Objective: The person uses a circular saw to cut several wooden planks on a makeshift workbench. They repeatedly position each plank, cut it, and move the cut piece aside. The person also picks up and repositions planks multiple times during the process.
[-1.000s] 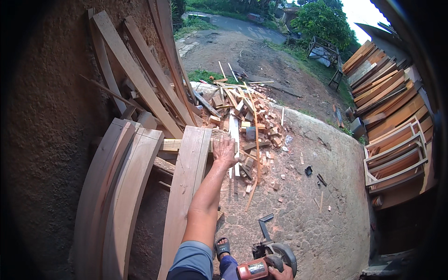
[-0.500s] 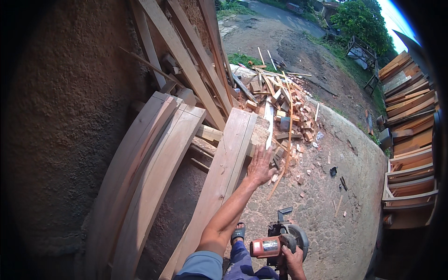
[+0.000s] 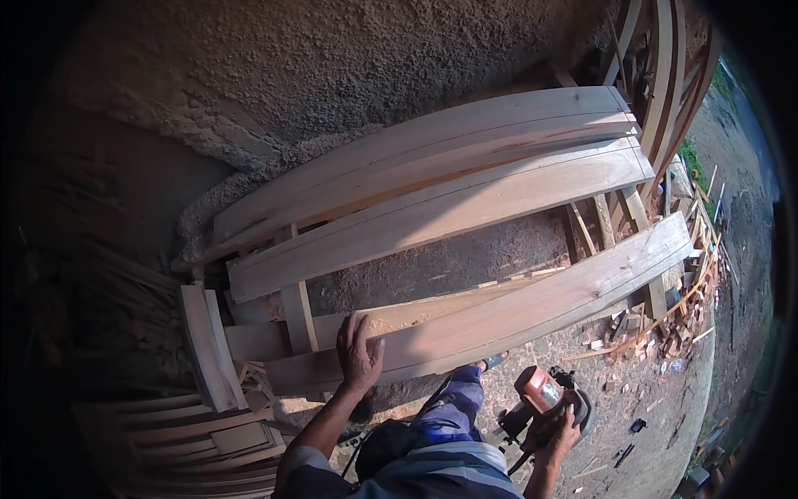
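My left hand (image 3: 359,353) is at the near board (image 3: 515,301), toward its left end, touching it with its fingers apart. My right hand (image 3: 562,428) is wrapped round the handle of a red and black circular saw (image 3: 539,387), held beside my leg, off the boards. Two more pale boards (image 3: 440,212) with pencil lines (image 3: 532,108) lie beyond the near one, resting on crosswise timber supports (image 3: 298,316). A short stack of boards (image 3: 202,341) stands crosswise at their left end.
A rough wall (image 3: 349,58) runs behind the boards. Long planks (image 3: 661,66) lean at the upper right. Offcuts (image 3: 673,333) are heaped on the concrete at the right, beside a dirt yard (image 3: 740,216). More cut wood pieces (image 3: 174,441) lie at the lower left.
My view has swung left toward the wall, so the boards now lie across the picture. My left hand has moved back along the near board. The saw stays in my right hand.
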Available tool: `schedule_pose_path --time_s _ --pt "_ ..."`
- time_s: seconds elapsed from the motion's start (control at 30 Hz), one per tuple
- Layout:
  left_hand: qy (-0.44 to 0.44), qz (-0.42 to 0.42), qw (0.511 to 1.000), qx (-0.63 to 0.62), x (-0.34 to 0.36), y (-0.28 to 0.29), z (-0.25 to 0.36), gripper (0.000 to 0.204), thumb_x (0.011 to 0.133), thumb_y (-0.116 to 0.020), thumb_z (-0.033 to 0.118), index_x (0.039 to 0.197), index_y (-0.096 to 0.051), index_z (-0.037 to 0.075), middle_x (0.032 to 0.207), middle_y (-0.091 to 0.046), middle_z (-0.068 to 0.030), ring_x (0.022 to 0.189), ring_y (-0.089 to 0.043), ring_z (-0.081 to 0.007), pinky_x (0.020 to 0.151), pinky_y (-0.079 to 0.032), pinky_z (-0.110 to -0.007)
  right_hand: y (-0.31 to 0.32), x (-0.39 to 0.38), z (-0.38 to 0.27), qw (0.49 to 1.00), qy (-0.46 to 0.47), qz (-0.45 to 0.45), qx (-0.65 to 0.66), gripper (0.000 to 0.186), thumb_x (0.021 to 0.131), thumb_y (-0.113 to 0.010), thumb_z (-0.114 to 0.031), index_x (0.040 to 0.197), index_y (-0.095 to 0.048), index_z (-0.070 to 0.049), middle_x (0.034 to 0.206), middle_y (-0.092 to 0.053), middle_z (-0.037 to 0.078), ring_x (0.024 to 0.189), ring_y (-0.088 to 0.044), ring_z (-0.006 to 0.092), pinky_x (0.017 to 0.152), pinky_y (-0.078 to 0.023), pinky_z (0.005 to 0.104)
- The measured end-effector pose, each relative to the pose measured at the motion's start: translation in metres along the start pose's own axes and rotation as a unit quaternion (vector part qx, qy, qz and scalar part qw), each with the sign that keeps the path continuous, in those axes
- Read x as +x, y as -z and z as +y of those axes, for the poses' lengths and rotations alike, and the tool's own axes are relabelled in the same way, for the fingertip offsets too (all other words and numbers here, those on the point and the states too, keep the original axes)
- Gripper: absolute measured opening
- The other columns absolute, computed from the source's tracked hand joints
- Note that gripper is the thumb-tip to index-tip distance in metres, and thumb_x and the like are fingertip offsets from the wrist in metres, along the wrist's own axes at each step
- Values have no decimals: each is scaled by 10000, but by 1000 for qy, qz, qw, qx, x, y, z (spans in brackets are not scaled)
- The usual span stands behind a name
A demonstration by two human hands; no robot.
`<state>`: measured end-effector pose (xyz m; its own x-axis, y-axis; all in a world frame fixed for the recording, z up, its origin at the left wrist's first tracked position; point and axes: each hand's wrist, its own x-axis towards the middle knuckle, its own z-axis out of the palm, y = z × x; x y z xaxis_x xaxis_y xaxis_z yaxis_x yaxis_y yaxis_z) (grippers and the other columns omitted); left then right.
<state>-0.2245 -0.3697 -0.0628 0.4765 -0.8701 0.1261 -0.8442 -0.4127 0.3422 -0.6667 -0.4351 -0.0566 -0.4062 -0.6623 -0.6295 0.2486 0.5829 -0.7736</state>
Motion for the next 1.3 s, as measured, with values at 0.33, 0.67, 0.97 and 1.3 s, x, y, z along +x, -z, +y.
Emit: schedule_pose_path --time_s 0.33,0.67,0.97,1.3 --pt "227 -77 970 48 -147 27 -176 803 1011 -595 471 1658 -208 193 1702 -113 -254 1558 -101 -491 1251 -169 -564 7 -74 38 995 60 -78 -25 374 980 -701 -328 1219 -649 -45 937 -668 17 729 -651 91 616 -526 237" --pt "175 -51 981 65 -141 17 -187 815 1011 -482 637 1663 -180 252 1709 -67 -249 1552 -43 -520 1216 -109 -669 36 -204 84 980 100 -118 -122 333 995 -677 -286 1193 -675 -18 895 -681 9 673 -621 56 578 -502 215" --pt "55 -175 981 63 -148 61 -208 848 1000 -468 672 1668 -161 250 1709 -49 -251 1564 -12 -496 1221 -91 -679 -10 -275 118 991 82 -49 -89 229 1007 -678 -275 1014 -672 -46 694 -627 -15 506 -590 70 445 -473 219" --pt "20 -145 985 89 -148 54 -216 840 996 -426 705 1663 -191 251 1710 -59 -244 1562 -16 -505 1221 -39 -681 -43 -326 135 991 65 -49 -106 252 1031 -635 -263 1074 -668 -17 657 -631 15 469 -590 93 426 -477 234"
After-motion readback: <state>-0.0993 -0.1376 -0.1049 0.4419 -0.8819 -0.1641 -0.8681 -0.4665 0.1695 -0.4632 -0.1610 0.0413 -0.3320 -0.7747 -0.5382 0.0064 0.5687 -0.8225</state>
